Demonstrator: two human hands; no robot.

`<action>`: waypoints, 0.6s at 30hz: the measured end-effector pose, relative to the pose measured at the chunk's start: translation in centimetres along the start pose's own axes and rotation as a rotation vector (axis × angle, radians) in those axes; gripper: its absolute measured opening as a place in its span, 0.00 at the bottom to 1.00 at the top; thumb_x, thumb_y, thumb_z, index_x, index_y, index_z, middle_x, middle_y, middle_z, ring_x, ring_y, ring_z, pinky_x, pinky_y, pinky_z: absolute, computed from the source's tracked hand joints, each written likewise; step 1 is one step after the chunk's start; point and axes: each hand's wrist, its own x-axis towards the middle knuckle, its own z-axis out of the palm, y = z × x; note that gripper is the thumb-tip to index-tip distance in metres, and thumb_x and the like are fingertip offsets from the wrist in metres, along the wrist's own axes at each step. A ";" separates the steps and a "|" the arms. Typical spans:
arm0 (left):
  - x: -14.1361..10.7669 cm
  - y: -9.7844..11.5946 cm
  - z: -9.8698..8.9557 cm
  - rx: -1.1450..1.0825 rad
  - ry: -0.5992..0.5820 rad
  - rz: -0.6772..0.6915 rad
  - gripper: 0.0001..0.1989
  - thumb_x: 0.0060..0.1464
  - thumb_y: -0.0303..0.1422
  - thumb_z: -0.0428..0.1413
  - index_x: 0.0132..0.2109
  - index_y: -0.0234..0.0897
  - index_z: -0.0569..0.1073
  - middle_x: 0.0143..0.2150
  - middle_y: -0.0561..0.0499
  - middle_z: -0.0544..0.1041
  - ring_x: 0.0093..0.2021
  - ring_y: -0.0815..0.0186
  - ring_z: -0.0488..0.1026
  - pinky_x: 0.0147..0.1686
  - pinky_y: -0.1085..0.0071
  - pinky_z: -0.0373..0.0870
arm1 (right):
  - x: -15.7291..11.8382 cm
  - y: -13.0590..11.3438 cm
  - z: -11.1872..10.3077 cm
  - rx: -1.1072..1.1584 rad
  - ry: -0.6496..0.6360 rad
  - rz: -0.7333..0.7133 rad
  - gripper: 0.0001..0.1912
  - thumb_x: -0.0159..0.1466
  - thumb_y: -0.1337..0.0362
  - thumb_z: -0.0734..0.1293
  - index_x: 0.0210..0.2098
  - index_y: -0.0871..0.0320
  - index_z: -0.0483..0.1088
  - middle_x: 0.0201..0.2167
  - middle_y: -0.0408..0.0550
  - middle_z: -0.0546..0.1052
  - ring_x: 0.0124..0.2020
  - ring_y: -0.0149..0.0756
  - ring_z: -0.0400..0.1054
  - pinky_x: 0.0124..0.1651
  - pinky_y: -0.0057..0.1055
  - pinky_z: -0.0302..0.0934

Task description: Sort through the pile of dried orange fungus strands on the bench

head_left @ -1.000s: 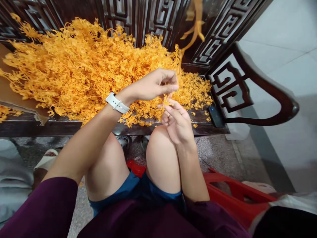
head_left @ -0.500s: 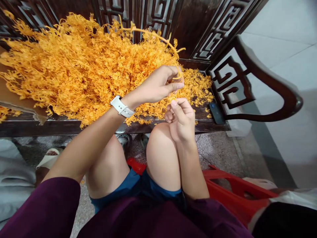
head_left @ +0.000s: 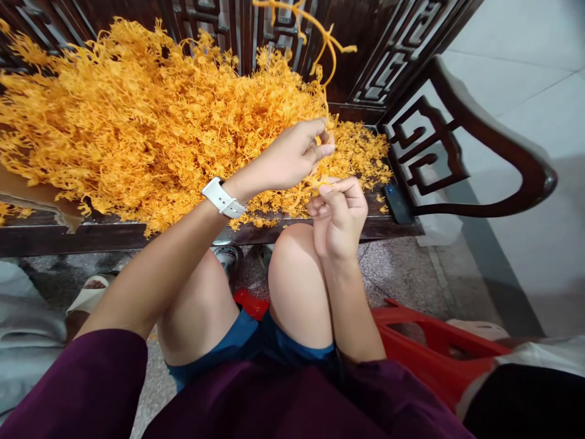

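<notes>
My left hand [head_left: 292,155], with a white watch on its wrist, pinches the lower end of a long thin orange plastic sprig [head_left: 325,49] that curls up in front of the carved bench back. Just below it, my right hand [head_left: 340,213] is closed with thumb and fingertips on a small orange piece at the sprig's base. Both hands hover above my right knee, at the front edge of a dark wooden bench [head_left: 114,235]. A big heap of orange plastic sprigs [head_left: 150,122] covers the bench seat to the left and behind my hands.
The bench's curved armrest [head_left: 479,146] rises at the right. A dark flat object [head_left: 397,204] lies at the seat's right end. A red plastic stool [head_left: 429,347] is under me. Another person's sandalled foot [head_left: 85,299] shows at the lower left on the speckled floor.
The sprig swung from upright to bent left over the heap, then back up. My right hand closed and rose slightly toward my left hand.
</notes>
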 end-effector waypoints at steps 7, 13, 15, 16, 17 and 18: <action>-0.1 1.0 0.4 0.193 0.235 0.054 0.08 0.67 0.34 0.51 0.39 0.46 0.73 0.33 0.48 0.76 0.40 0.59 0.74 0.41 0.61 0.69 | -0.2 0.5 -0.1 -0.123 0.005 -0.111 0.15 0.59 0.63 0.77 0.28 0.54 0.65 0.33 0.41 0.74 0.25 0.24 0.59 0.26 0.27 0.55; 0.1 1.0 0.7 0.124 0.202 0.080 0.10 0.59 0.31 0.53 0.46 0.47 0.76 0.30 0.50 0.75 0.40 0.57 0.75 0.45 0.59 0.72 | -0.7 0.4 -0.1 -0.162 -0.010 -0.192 0.15 0.62 0.62 0.76 0.28 0.53 0.65 0.31 0.40 0.70 0.26 0.27 0.60 0.27 0.29 0.56; 0.1 1.0 0.7 0.098 0.207 0.080 0.10 0.62 0.34 0.51 0.45 0.46 0.76 0.30 0.49 0.75 0.38 0.57 0.74 0.45 0.58 0.73 | -0.7 0.3 0.0 -0.144 -0.006 -0.209 0.15 0.62 0.63 0.76 0.28 0.53 0.65 0.31 0.40 0.70 0.25 0.26 0.59 0.27 0.29 0.56; 0.1 1.1 0.7 0.101 0.203 0.078 0.10 0.64 0.36 0.49 0.44 0.46 0.76 0.30 0.49 0.74 0.37 0.57 0.74 0.44 0.57 0.72 | -0.7 0.2 0.1 -0.129 0.002 -0.213 0.15 0.62 0.63 0.76 0.28 0.53 0.64 0.31 0.40 0.70 0.24 0.26 0.59 0.27 0.29 0.56; 0.2 1.1 0.8 0.112 0.208 0.073 0.11 0.65 0.36 0.48 0.43 0.47 0.76 0.29 0.49 0.73 0.35 0.57 0.73 0.43 0.56 0.71 | -0.6 0.2 0.2 -0.106 0.014 -0.211 0.16 0.62 0.64 0.76 0.28 0.53 0.64 0.31 0.40 0.70 0.24 0.25 0.58 0.27 0.29 0.56; 0.2 1.2 0.9 0.128 0.218 0.069 0.11 0.65 0.36 0.48 0.42 0.48 0.76 0.28 0.50 0.73 0.34 0.57 0.72 0.42 0.56 0.71 | -0.6 0.1 0.2 -0.075 0.026 -0.204 0.16 0.61 0.64 0.76 0.28 0.53 0.63 0.31 0.39 0.69 0.23 0.24 0.56 0.26 0.29 0.56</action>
